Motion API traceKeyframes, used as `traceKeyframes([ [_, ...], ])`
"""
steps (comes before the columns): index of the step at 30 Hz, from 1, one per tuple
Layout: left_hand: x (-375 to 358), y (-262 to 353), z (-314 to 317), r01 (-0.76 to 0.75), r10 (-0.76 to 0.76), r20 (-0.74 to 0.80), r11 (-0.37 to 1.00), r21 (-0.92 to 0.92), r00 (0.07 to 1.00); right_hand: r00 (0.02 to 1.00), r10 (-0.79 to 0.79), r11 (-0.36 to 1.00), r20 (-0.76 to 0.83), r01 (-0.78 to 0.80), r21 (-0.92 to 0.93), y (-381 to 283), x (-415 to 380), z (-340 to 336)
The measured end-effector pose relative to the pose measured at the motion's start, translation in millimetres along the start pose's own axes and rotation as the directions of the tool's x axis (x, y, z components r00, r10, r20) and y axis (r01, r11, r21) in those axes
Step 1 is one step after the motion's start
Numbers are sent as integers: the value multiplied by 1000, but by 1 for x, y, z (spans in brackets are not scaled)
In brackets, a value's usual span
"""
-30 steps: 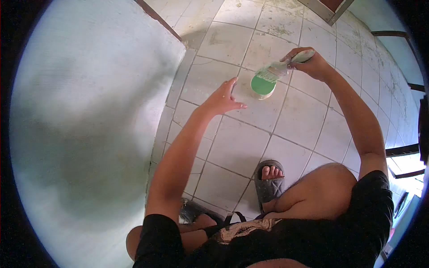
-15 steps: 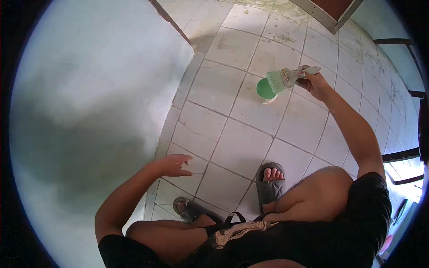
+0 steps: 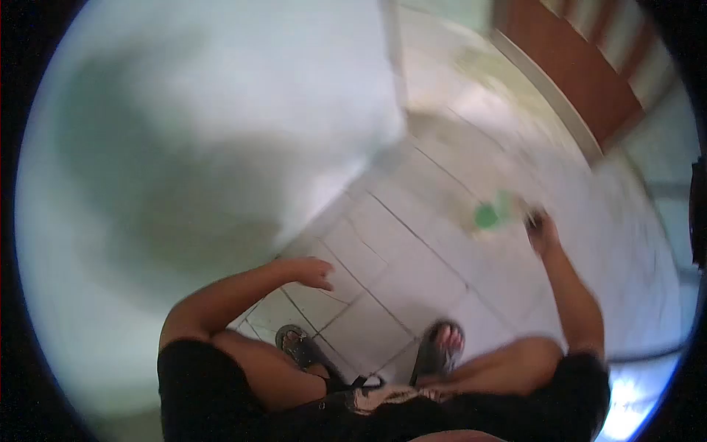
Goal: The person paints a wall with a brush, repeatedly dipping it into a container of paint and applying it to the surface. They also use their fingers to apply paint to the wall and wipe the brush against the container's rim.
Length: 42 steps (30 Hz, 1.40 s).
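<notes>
My right hand [image 3: 543,232] is closed around the handle of a wide paintbrush [image 3: 505,204], whose pale green bristles point left. The bristles are beside or over a small round container of green paint [image 3: 486,216] on the tiled floor; blur hides whether they touch it. Nothing shows in my left hand [image 3: 313,272], held out near the foot of the wall with loosely bent fingers, a little apart.
A pale wall [image 3: 221,147] fills the left side and ends in a corner. White floor tiles [image 3: 383,272] spread ahead, stained farther back. At the upper right stands a brown wooden panel [image 3: 567,66]. My sandalled feet [image 3: 438,350] are below.
My view has turned and blurred, so the paint container and brush appear lower and farther right. More of the brown panel shows. My left fingers look more bent; my right hand keeps the brush.
</notes>
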<state>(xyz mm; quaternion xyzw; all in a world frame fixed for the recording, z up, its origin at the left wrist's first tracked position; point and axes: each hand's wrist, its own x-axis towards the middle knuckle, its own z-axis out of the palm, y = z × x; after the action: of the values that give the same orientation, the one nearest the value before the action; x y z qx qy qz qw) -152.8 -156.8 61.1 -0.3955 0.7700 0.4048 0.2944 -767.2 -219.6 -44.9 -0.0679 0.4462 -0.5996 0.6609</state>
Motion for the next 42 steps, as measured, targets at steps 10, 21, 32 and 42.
traceKeyframes([
  [10,-69,18,-77,161,-157,-210,987,0,965,904,119,989,409,-71,-132,2,-83,243],
  [21,-289,106,-116,218,-264,-411,964,-155,873,678,-31,996,734,-39,78,45,-175,485],
  [32,-282,59,-88,-95,-310,-786,902,-420,535,455,-652,756,607,448,478,66,-263,658],
  [42,-282,46,-76,-176,-244,-774,893,-414,584,451,-763,646,463,563,516,100,-274,684],
])
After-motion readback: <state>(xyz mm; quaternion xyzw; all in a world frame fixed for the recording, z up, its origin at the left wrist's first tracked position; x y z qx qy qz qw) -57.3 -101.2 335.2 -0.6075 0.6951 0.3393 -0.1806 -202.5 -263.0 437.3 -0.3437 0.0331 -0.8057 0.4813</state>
